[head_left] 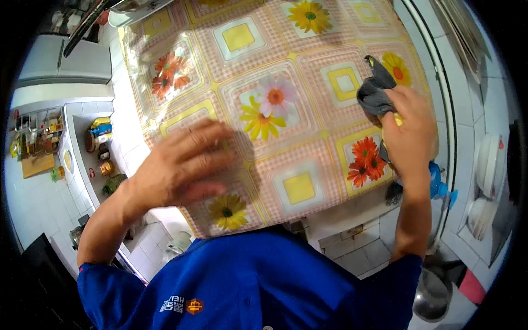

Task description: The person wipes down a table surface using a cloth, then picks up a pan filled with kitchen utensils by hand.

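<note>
Tightly, the right hand [410,126] gripped a crumpled grey cloth [376,91] at the right side of the shiny tablecloth [308,63].
The cloth looked soft and bunched, one end sticking out. The left hand [184,162], slightly blurred, had its thumb apart from the curved fingers, near printed squares [238,36] and flowers [226,212].

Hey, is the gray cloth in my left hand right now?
No, your right hand grips the gray cloth, while your left hand is spread over the floral tablecloth.
</note>
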Available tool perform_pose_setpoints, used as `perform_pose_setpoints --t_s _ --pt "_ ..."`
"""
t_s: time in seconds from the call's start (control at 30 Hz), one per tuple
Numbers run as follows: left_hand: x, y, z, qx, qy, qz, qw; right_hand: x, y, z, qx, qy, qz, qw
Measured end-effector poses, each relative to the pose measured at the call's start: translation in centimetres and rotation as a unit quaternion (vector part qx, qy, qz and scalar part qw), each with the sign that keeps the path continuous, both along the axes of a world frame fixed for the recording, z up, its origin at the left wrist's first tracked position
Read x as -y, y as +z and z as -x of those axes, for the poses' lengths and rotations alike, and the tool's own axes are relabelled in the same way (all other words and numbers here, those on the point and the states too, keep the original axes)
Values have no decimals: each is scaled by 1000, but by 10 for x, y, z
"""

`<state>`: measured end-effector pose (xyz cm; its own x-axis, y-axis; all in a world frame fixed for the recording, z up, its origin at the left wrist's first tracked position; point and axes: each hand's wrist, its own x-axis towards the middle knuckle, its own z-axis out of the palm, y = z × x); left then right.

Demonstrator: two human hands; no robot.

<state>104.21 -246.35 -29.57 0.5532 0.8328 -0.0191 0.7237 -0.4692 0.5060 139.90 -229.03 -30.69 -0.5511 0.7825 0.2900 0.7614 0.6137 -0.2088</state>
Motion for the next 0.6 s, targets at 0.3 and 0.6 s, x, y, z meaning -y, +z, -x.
perform_pose_setpoints --t_s 0.3,0.6 --pt "-28 -32 18 -30 70 -113 991 -61 19 36 -101 -4 61 993" --pt "-31 -31 19 -17 72 -109 991 -78 19 94 83 171 2 982"
